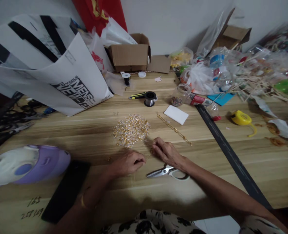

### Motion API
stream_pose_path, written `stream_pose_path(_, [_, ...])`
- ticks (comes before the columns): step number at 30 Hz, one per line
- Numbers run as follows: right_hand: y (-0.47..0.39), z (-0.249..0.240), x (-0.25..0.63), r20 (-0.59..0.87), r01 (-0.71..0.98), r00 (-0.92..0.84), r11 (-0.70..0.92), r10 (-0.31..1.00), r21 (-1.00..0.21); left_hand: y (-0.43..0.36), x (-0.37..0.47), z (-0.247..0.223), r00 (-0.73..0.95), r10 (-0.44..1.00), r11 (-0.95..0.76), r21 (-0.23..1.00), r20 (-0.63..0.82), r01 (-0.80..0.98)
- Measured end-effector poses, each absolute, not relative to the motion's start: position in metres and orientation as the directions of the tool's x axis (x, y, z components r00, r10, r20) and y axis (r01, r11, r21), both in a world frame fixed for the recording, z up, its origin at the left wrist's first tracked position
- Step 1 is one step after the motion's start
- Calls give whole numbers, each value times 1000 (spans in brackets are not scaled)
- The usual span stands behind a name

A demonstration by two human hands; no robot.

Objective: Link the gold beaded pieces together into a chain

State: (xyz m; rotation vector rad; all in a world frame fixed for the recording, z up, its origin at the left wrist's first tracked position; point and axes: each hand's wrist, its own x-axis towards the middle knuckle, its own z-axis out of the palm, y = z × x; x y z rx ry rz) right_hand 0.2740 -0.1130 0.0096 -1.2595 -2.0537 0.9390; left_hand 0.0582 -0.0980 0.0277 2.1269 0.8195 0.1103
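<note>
My left hand (pixel 129 162) rests low over the table with its fingers curled and pinched together. Opposite it, my right hand (pixel 167 152) is closed too, fingertips turned toward the left. A thin gold strand (pixel 148 158) shows faintly in the gap between my fingertips; its ends are hidden in the fingers. Just beyond my hands lies a heap of gold and clear beaded pins (pixel 131 130). Scissors with pale handles (pixel 167 170) lie under and beside my right wrist. A gold beaded chain (pixel 175 130) is stretched out beyond my right hand.
A wire spool (pixel 150 98) and a bead jar (pixel 180 95) stand behind the heap, near a folded white paper (pixel 176 114). Leftward are a large paper bag (pixel 68 78), pliers (pixel 14 130) and a black phone (pixel 67 190). A yellow tape measure (pixel 241 117) lies right.
</note>
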Motion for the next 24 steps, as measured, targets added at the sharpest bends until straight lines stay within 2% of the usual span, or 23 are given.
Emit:
stream_pose_path(7, [-109, 3, 279, 158, 494, -348, 324, 924, -807, -103, 68, 23, 785, 608, -542, 661, -118, 519])
stream_pose_path(11, [-108, -2, 283, 198, 592, -370, 395, 908, -703, -102, 70, 23, 776, 622, -529, 675, -105, 514])
stream_pose_path(16, [-108, -7, 287, 206, 657, -406, 441, 890, -611, -99, 69, 21, 731, 662, -480, 655, -165, 583])
stream_pose_path(24, [-106, -7, 287, 217, 626, -432, 465, 875, -627, -99, 70, 18, 780, 610, -568, 610, -138, 552])
